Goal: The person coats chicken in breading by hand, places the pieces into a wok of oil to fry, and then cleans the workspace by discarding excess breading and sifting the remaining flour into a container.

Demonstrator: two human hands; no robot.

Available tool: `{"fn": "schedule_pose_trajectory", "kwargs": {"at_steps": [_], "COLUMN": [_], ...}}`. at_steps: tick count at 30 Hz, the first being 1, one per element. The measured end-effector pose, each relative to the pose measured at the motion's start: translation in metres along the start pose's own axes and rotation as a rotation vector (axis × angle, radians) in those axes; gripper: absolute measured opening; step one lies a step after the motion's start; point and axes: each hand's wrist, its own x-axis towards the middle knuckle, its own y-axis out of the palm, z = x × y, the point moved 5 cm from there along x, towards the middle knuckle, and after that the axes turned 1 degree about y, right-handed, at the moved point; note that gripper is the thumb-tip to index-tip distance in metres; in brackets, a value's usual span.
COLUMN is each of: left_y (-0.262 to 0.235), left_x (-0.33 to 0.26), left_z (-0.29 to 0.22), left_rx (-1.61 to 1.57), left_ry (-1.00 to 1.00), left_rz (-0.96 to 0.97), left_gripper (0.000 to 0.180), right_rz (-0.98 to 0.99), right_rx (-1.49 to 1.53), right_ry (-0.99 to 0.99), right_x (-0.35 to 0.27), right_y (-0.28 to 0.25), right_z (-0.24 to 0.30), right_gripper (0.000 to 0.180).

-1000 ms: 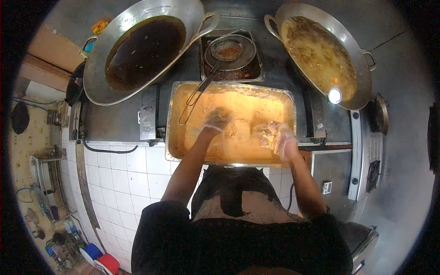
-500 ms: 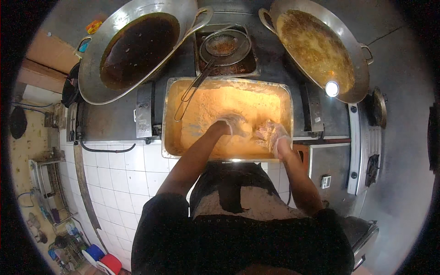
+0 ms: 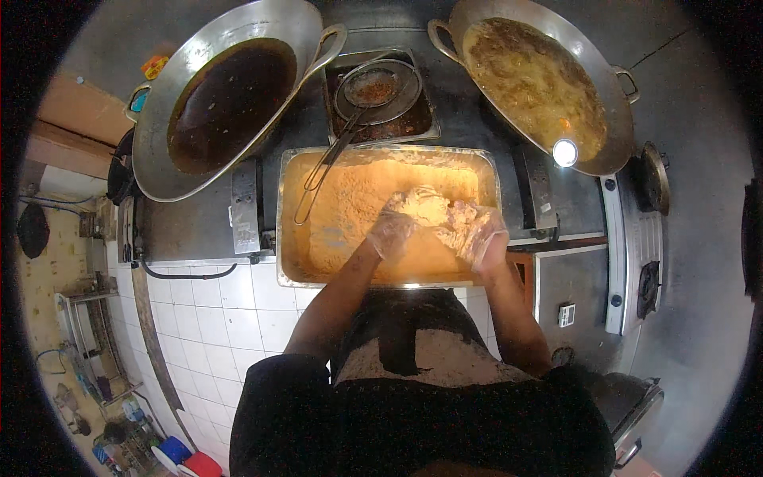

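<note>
A rectangular steel tray (image 3: 288, 262) full of orange-yellow breading flour (image 3: 350, 211) lies in front of me. Both my hands wear clear plastic gloves dusted with flour. My left hand (image 3: 392, 229) and my right hand (image 3: 475, 234) are over the tray's right half, pressed together around a flour-coated lump of food (image 3: 425, 205). The lump is pale and mostly covered by flour and my fingers.
A wire skimmer (image 3: 373, 87) rests on a small dark pan (image 3: 413, 127) behind the tray, its handle reaching over the flour. A big wok of dark oil (image 3: 226, 99) stands at back left, a wok of bubbling oil (image 3: 536, 83) at back right. White tiled counter front below.
My hands have drawn together from apart in the flour and now hold a coated lump between them. The view has shifted slightly.
</note>
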Motion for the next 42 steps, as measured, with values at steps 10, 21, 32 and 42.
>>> {"fn": "schedule_pose_trajectory", "kwargs": {"at_steps": [10, 21, 32, 42], "left_y": [0.032, -0.079, -0.083, -0.068], "left_x": [-0.008, -0.089, -0.126, -0.131], "left_z": [-0.021, -0.012, -0.057, -0.059], "left_rx": [0.049, 0.456, 0.300, 0.319], "left_ry": [0.019, 0.418, 0.489, 0.453], "left_rz": [0.050, -0.289, -0.586, -0.637], "left_gripper": [0.048, 0.044, 0.029, 0.028], "right_rz": [-0.117, 0.693, 0.973, 1.135], "right_rx": [-0.163, -2.342, -2.657, -2.429], "right_ry": [-0.039, 0.102, 0.625, -0.075], "right_x": [0.033, -0.004, -0.059, -0.076], "right_y": [-0.026, -0.035, 0.049, 0.180], "right_z": [-0.001, 0.007, -0.015, 0.127], "right_gripper": [0.051, 0.039, 0.038, 0.039]}}
